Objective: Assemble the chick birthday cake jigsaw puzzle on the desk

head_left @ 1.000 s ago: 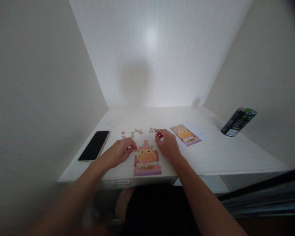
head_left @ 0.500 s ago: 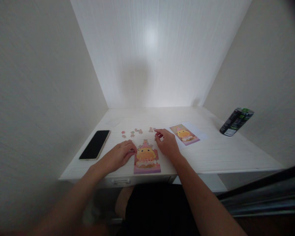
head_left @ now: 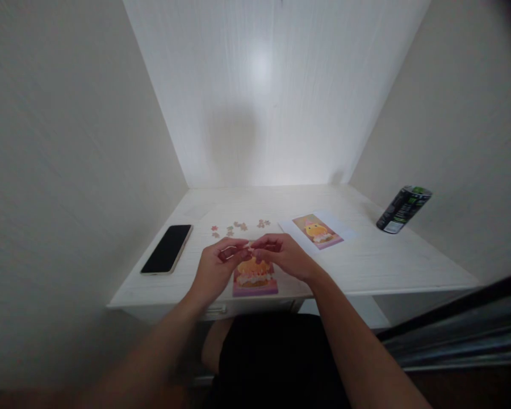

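Note:
A partly assembled jigsaw puzzle (head_left: 255, 281) with a yellow character and a cake lies flat near the table's front edge. My left hand (head_left: 220, 264) and my right hand (head_left: 281, 255) meet over its upper part, fingertips almost touching. Between them shows a small pale puzzle piece (head_left: 250, 246), pinched by both hands; its outline is mostly covered. The fingers hide the top of the puzzle. Just beyond my hands, loose puzzle pieces (head_left: 241, 226) lie scattered in small groups.
To the right, a picture card (head_left: 317, 232) with the same design rests on white paper (head_left: 344, 227). A phone (head_left: 167, 250) lies at the left. A dark can (head_left: 403, 209) stands at the right, near the side wall (head_left: 443, 142).
My right hand has come left and nearer from the loose pieces. My left hand has shifted right, so both now meet above the puzzle's top. The view has moved slightly.

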The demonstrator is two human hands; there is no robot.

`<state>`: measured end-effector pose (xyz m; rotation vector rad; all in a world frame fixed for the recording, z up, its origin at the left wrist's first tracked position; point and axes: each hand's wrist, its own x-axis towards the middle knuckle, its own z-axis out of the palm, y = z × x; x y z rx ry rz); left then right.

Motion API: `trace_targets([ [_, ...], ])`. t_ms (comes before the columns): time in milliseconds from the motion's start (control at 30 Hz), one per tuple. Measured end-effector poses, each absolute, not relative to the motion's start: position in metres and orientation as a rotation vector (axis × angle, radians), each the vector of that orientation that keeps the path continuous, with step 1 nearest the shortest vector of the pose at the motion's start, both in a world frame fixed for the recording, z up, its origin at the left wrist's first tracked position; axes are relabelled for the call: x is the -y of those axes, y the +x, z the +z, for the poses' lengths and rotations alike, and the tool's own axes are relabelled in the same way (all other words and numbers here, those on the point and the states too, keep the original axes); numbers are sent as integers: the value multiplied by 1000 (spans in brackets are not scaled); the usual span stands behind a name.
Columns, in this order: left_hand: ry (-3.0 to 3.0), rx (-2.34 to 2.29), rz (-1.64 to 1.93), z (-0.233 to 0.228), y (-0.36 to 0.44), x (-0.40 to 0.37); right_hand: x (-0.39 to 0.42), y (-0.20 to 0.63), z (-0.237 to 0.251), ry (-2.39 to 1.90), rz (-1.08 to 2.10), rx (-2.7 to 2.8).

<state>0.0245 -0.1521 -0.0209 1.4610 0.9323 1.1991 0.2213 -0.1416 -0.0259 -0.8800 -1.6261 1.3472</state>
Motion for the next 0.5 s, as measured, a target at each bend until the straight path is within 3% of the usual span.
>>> trace_targets([
  [233,1213,-966,1276,-20,43,170,156,222,-22,-844,1332,1550],
  [500,1324,-1020,1230,-17,38,179,161,222,-21,-852,1331,1524],
])
